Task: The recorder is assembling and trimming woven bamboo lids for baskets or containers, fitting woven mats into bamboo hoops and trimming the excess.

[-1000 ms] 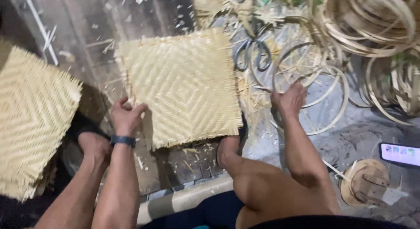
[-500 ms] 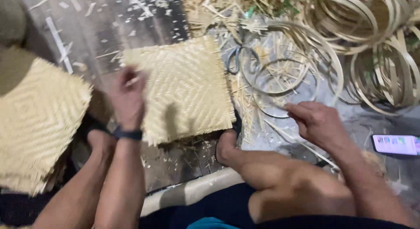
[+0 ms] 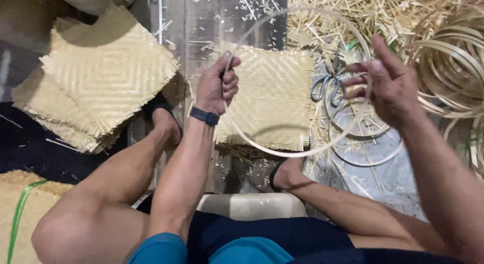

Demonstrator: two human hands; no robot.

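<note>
Nearest the camera, at six o'clock, the person sits on a pale low stool [image 3: 252, 206] with knees spread and both feet on the plank floor [image 3: 201, 37]. Just beyond, the left hand [image 3: 218, 85] is closed in a fist around the rim of a thin bamboo hoop [image 3: 282, 152], gripping it at about nine o'clock of the ring. The right hand [image 3: 385, 85] pinches the opposite side at three o'clock between thumb and forefinger, the other fingers spread loose. The hoop hangs in the air, directly above a square woven bamboo mat [image 3: 272, 100] lying flat on the floor. To do this well, I judge the ring should be kept level and centred over the mat, with even margins all round. No container shows. At three o'clock lie scissors [image 3: 325, 87]; at one o'clock, a heap of spare hoops [image 3: 448, 67]; at ten o'clock, stacked mats [image 3: 101, 77].
</note>
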